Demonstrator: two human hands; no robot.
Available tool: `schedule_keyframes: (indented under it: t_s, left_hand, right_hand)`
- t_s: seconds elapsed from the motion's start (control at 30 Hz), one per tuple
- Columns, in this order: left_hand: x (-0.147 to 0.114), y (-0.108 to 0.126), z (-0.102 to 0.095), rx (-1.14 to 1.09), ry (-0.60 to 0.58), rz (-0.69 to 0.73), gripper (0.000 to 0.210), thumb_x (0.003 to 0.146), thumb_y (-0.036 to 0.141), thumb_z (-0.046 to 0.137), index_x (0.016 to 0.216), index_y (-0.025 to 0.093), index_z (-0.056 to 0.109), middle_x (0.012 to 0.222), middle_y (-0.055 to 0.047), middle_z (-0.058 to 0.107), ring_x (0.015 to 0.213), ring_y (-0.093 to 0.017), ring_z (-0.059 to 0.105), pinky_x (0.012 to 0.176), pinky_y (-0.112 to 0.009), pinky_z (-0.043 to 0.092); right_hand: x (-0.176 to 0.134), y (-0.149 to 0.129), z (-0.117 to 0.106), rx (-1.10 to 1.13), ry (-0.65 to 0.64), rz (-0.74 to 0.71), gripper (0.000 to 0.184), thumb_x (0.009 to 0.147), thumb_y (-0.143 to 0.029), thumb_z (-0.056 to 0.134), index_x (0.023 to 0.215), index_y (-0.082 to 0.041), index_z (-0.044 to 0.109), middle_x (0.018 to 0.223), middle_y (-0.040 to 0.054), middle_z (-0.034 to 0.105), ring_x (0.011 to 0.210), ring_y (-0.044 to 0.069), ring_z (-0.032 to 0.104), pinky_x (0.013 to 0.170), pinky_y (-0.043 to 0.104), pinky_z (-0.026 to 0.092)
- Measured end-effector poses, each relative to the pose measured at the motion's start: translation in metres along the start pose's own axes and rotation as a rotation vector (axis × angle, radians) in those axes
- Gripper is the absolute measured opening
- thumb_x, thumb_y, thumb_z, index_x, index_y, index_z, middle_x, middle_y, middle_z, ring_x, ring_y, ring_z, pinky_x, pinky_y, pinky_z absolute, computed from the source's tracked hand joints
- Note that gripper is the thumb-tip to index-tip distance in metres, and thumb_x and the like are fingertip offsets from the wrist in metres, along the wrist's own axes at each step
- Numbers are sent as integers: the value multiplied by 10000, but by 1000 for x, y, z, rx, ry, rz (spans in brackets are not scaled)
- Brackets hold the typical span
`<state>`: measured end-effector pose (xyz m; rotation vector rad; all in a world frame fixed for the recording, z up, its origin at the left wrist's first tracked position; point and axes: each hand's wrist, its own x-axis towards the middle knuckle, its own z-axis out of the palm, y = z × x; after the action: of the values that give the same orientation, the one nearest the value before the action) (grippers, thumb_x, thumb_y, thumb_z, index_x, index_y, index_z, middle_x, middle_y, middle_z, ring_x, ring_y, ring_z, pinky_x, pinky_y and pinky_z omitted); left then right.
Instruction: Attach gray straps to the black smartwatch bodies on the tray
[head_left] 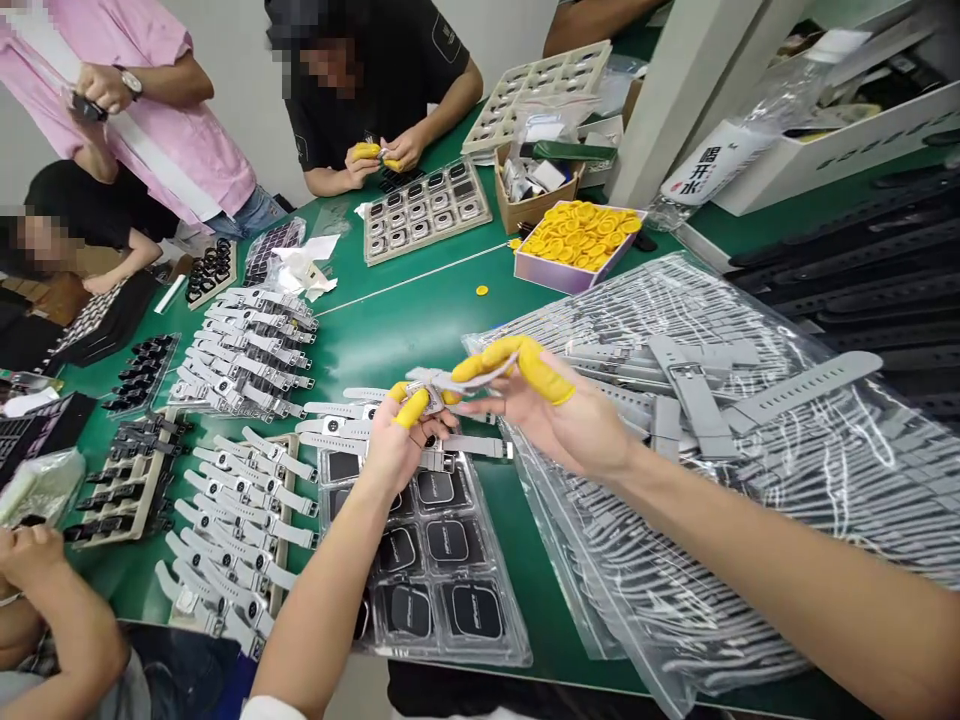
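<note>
My left hand (pixel 396 440), with yellow finger cots, is closed around a small watch (pixel 429 398), its face mostly hidden by the fingers. A grey watch strap (pixel 480 378) runs from the watch to my right hand (pixel 566 410), which pinches it between thumb and yellow-covered fingers. Beneath my hands is a clear plastic tray (pixel 517 640) of square black watch faces. Several watches with grey straps (pixel 330 425) lie across its far end. Loose grey straps (pixel 697 410) lie to the right of my right hand on filled plastic bags.
Bags of grey straps (pixel 787 560) cover the table's right side. A box of yellow finger cots (pixel 577 240) stands at the back, left of a tilted bottle (pixel 720 160). Strapped watches (pixel 225 530) fill trays on the left. Several co-workers sit or stand around the green table (pixel 390 330).
</note>
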<state>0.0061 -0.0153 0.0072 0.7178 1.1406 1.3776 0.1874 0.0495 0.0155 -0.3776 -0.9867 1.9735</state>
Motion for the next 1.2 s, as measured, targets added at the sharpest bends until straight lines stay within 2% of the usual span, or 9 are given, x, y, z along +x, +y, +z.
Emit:
schedule_keyframes:
  t_s: [0.1, 0.2, 0.3, 0.43, 0.53, 0.63, 0.77, 1.0, 1.2]
  left_hand:
    - [1, -3, 2, -62, 33, -17, 451, 727, 456, 892, 945, 154, 637, 794, -15, 701, 632, -117, 648, 544, -212, 516]
    - [1, -9, 4, -54, 42, -20, 454, 741, 470, 886, 935, 158, 620, 813, -18, 701, 639, -113, 641, 529, -204, 496]
    - [-1, -12, 5, 14, 28, 6, 478, 766, 501, 866, 976, 166, 599, 854, -17, 701, 656, -116, 646, 531, -209, 500]
    - [-2, -12, 0, 107, 25, 83, 465, 849, 545, 782, 1005, 185, 532, 884, -15, 688, 647, -121, 642, 521, -221, 492]
    - [-5, -14, -5, 227, 34, 169, 364, 947, 502, 679, 1019, 202, 485, 909, -20, 686, 632, -106, 609, 549, -229, 494]
    - [-8, -19, -9, 422, -23, 257, 193, 1011, 329, 573, 1136, 206, 493, 1098, -72, 695, 844, -149, 677, 743, -292, 569]
    - [-10, -22, -15, 779, -176, 444, 418, 928, 87, 502, 1324, 216, 539, 1327, -113, 646, 1252, -248, 618, 1102, -466, 492]
    - [-11, -17, -18, 969, -200, 653, 562, 868, -5, 430, 1369, 224, 546, 1315, -104, 662, 1243, -245, 627, 1062, -460, 542]
    - [-13, -18, -18, 1063, -166, 699, 556, 892, 2, 414, 1398, 211, 513, 1295, -116, 652, 1237, -254, 626, 1049, -459, 566]
  right_hand:
    - [-4, 8, 4, -2, -94, 185, 478, 923, -705, 592, 942, -232, 655, 1056, 79, 699, 1058, 256, 654, 942, 446, 560]
    - [-7, 19, 2, -192, -18, 308, 399, 814, -565, 807, 912, -236, 605, 976, 36, 678, 961, 224, 659, 885, 395, 549]
    - [-10, 27, -1, -350, 76, 308, 421, 787, -473, 852, 972, -242, 553, 863, -14, 652, 756, 162, 619, 687, 308, 505]
    - [-11, 26, 1, -356, -4, 318, 401, 930, -592, 661, 1039, -226, 539, 757, -40, 633, 487, 92, 433, 480, 266, 334]
    - [-12, 25, 4, -300, -98, 365, 441, 940, -642, 616, 1021, -216, 534, 693, -35, 648, 468, 99, 465, 497, 272, 349]
    - [-13, 27, 8, -289, -138, 423, 448, 938, -656, 610, 966, -215, 541, 593, -51, 601, 456, 107, 466, 484, 264, 331]
    - [-14, 28, 9, -300, -191, 479, 453, 915, -655, 639, 899, -209, 559, 565, -42, 598, 449, 105, 463, 470, 253, 322]
    - [-15, 32, 7, -237, -116, 467, 391, 892, -579, 692, 852, -211, 565, 536, -45, 585, 442, 103, 445, 456, 233, 334]
    - [-17, 34, 7, -162, -45, 440, 353, 887, -521, 718, 814, -202, 585, 504, -50, 545, 418, 99, 418, 439, 229, 335]
